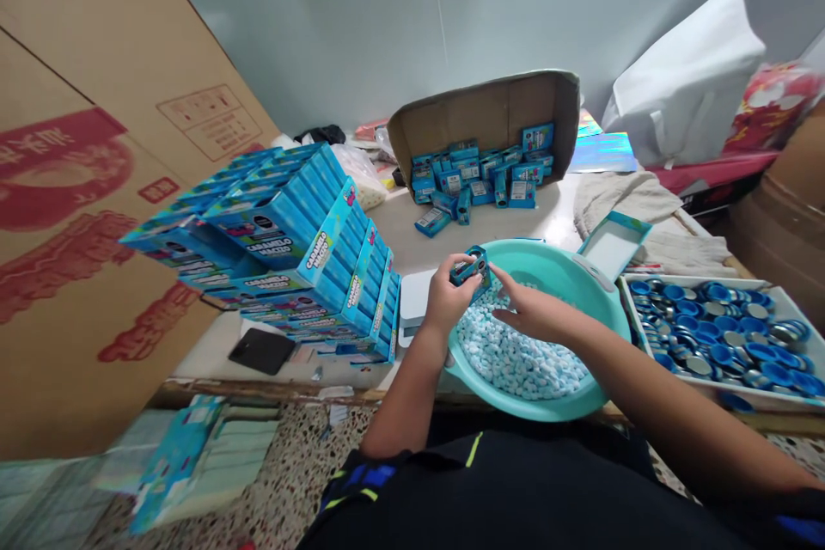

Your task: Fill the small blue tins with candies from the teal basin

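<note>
My left hand (447,296) is wrapped round a small blue box (478,263), held above the left rim of a turquoise basin (612,318). Small white and pale blue candies (516,357) lie in the basin. My right hand (529,309) is over the candies, its fingers apart and pointing at the box, with the index fingertip close to the box's right side. Whether that fingertip touches it is hard to tell. Nothing shows between the right fingers. Partly behind my left hand is a white scale-like device (414,296).
Stacked blue display boxes (309,258) stand left, beside a black phone (262,351) and a large carton (96,189). An open cardboard box (490,107) with small blue boxes is behind. On the right, a white tray (790,301) holds blue lids, near an empty display box (615,245).
</note>
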`<action>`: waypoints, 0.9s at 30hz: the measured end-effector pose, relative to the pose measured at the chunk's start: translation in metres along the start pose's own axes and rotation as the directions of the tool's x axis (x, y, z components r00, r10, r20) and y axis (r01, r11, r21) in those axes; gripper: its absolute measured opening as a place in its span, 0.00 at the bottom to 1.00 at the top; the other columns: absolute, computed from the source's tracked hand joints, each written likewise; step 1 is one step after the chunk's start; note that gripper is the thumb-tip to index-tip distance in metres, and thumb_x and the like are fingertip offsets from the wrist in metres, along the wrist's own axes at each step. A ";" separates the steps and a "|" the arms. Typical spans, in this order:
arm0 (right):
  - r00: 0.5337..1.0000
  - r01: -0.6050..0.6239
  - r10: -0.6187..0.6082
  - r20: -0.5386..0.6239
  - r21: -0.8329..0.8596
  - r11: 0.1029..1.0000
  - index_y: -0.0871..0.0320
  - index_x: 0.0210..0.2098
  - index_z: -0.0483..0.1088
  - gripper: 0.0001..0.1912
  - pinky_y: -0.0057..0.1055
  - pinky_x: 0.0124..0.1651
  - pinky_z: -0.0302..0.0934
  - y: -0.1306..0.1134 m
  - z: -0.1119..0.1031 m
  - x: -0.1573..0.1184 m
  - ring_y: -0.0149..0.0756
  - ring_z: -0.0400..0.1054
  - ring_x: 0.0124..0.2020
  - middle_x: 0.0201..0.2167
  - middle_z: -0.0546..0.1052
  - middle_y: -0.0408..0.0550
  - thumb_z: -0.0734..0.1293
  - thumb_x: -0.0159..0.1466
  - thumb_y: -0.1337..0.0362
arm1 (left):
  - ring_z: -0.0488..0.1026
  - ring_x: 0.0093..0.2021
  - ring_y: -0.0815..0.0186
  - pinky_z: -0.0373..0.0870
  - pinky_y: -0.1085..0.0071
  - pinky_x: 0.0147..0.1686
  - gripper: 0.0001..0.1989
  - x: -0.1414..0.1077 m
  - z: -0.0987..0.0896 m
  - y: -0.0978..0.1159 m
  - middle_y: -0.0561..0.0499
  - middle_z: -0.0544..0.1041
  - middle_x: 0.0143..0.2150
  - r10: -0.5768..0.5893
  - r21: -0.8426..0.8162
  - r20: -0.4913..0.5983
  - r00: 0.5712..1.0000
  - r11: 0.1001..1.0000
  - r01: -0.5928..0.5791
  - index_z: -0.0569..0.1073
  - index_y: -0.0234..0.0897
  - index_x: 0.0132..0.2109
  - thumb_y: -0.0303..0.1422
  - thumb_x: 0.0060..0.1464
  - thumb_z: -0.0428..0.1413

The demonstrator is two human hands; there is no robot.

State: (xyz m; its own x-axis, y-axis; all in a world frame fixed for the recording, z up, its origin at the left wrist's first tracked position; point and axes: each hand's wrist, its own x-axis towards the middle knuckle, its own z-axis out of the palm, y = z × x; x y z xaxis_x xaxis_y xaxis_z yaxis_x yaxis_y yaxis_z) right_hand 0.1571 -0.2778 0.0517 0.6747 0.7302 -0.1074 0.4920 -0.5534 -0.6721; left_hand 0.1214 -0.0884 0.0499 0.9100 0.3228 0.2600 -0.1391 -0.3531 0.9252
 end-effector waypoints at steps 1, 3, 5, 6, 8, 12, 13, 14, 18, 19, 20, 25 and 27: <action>0.999 -0.022 0.023 0.028 -0.033 0.999 0.59 0.77 0.31 0.47 0.39 0.47 0.67 0.000 0.000 0.000 0.50 0.76 0.47 0.57 0.76 0.63 0.63 0.69 0.58 | 0.80 0.39 0.65 0.76 0.71 0.41 0.12 0.001 0.000 0.000 0.51 0.81 0.41 0.006 -0.001 -0.003 1.000 1.000 -0.006 0.76 0.40 0.44 0.32 0.50 0.63; 0.992 -0.065 0.076 0.101 -0.108 0.992 0.60 0.77 0.33 0.46 0.40 0.49 0.66 0.001 -0.001 -0.001 0.53 0.75 0.51 0.58 0.75 0.64 0.63 0.70 0.57 | 0.80 0.42 0.63 0.77 0.68 0.45 0.12 0.002 0.000 0.000 0.50 0.82 0.43 0.007 -0.001 -0.001 1.000 1.000 -0.007 0.78 0.40 0.43 0.31 0.50 0.63; 0.973 -0.078 0.118 0.200 -0.198 0.977 0.62 0.76 0.41 0.42 0.42 0.52 0.65 0.001 -0.002 -0.002 0.56 0.73 0.55 0.60 0.74 0.66 0.62 0.70 0.56 | 0.81 0.43 0.62 0.78 0.67 0.46 0.12 0.002 0.000 0.000 0.49 0.82 0.43 0.001 -0.001 -0.001 1.000 1.000 -0.001 0.78 0.39 0.44 0.31 0.49 0.64; 0.960 -0.069 0.129 0.247 -0.238 0.969 0.62 0.75 0.49 0.38 0.43 0.53 0.65 0.002 -0.002 -0.002 0.57 0.72 0.57 0.61 0.73 0.66 0.62 0.70 0.56 | 0.81 0.43 0.62 0.78 0.67 0.46 0.13 0.001 0.000 0.000 0.49 0.82 0.43 -0.003 0.000 -0.003 1.000 1.000 0.003 0.78 0.39 0.44 0.32 0.50 0.64; 0.941 -0.050 0.142 0.306 -0.289 0.956 0.61 0.70 0.61 0.33 0.45 0.54 0.65 0.001 -0.001 -0.003 0.58 0.72 0.56 0.61 0.72 0.65 0.62 0.69 0.54 | 0.81 0.42 0.62 0.78 0.67 0.44 0.14 0.000 0.000 -0.001 0.49 0.82 0.43 -0.010 0.001 -0.006 1.000 1.000 0.010 0.78 0.40 0.47 0.33 0.51 0.63; 0.917 0.032 0.094 0.388 -0.304 0.952 0.58 0.63 0.70 0.31 0.45 0.51 0.66 -0.004 0.002 -0.004 0.57 0.74 0.51 0.57 0.73 0.63 0.67 0.65 0.50 | 0.81 0.46 0.62 0.79 0.65 0.49 0.14 0.000 0.000 -0.003 0.48 0.81 0.48 0.071 0.048 -0.082 0.994 0.997 -0.067 0.77 0.42 0.49 0.35 0.55 0.63; 0.908 0.068 0.069 0.413 -0.308 0.949 0.57 0.61 0.72 0.30 0.45 0.51 0.66 -0.005 0.003 -0.004 0.57 0.73 0.51 0.55 0.73 0.62 0.68 0.64 0.49 | 0.80 0.50 0.61 0.77 0.64 0.53 0.13 0.000 0.000 -0.004 0.48 0.80 0.51 0.110 0.069 -0.131 0.985 0.992 -0.102 0.78 0.42 0.48 0.35 0.55 0.63; 0.899 0.100 0.049 0.435 -0.313 0.944 0.58 0.59 0.74 0.30 0.44 0.51 0.66 -0.007 0.004 -0.004 0.57 0.73 0.52 0.55 0.73 0.62 0.69 0.63 0.48 | 0.78 0.54 0.60 0.76 0.62 0.56 0.13 0.001 0.000 -0.005 0.47 0.79 0.53 0.142 0.086 -0.183 0.973 0.988 -0.128 0.78 0.42 0.48 0.36 0.55 0.63; 0.893 0.132 0.037 0.448 -0.340 0.931 0.57 0.56 0.75 0.28 0.41 0.50 0.66 -0.008 0.004 -0.003 0.55 0.72 0.53 0.53 0.73 0.60 0.71 0.62 0.49 | 0.79 0.52 0.61 0.77 0.60 0.55 0.15 0.004 -0.010 -0.005 0.47 0.79 0.51 0.167 0.085 -0.344 0.924 0.985 -0.147 0.76 0.41 0.51 0.38 0.58 0.61; 0.898 0.126 0.039 0.438 -0.341 0.932 0.57 0.56 0.75 0.26 0.40 0.49 0.67 -0.007 0.004 -0.003 0.53 0.72 0.52 0.53 0.74 0.59 0.71 0.62 0.51 | 0.78 0.52 0.61 0.76 0.60 0.56 0.15 0.004 -0.016 -0.005 0.47 0.79 0.51 0.187 0.112 -0.369 0.911 0.981 -0.156 0.76 0.41 0.51 0.38 0.58 0.61; 0.903 0.119 0.042 0.428 -0.342 0.932 0.57 0.55 0.75 0.25 0.38 0.48 0.67 -0.007 0.003 -0.003 0.52 0.73 0.51 0.53 0.74 0.58 0.71 0.62 0.52 | 0.77 0.54 0.60 0.74 0.58 0.59 0.14 0.005 -0.023 -0.005 0.47 0.79 0.52 0.214 0.152 -0.390 0.896 0.974 -0.167 0.76 0.40 0.51 0.38 0.59 0.60; 0.902 0.117 0.061 0.428 -0.378 0.918 0.58 0.53 0.76 0.21 0.37 0.45 0.66 -0.007 0.003 -0.001 0.51 0.74 0.50 0.52 0.76 0.57 0.72 0.62 0.58 | 0.70 0.63 0.53 0.62 0.49 0.69 0.12 0.008 -0.061 -0.023 0.47 0.80 0.52 0.231 0.259 -0.380 0.896 0.956 -0.136 0.79 0.39 0.48 0.31 0.56 0.61; 0.896 0.126 0.068 0.440 -0.398 0.909 0.60 0.52 0.77 0.21 0.38 0.44 0.66 -0.009 0.004 0.000 0.53 0.74 0.49 0.52 0.76 0.59 0.72 0.60 0.60 | 0.72 0.62 0.52 0.63 0.48 0.68 0.13 0.008 -0.067 -0.037 0.48 0.80 0.51 0.190 0.265 -0.355 0.915 0.959 -0.097 0.79 0.39 0.48 0.29 0.54 0.62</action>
State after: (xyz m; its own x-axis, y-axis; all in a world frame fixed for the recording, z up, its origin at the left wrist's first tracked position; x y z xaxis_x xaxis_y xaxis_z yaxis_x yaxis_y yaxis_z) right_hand 0.1505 -0.2715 0.0550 0.3958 0.7927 -0.4637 0.7512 -0.5699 -0.3331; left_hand 0.1080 -0.0135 0.0361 0.6678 0.5400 0.5123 -0.1183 -0.6025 0.7893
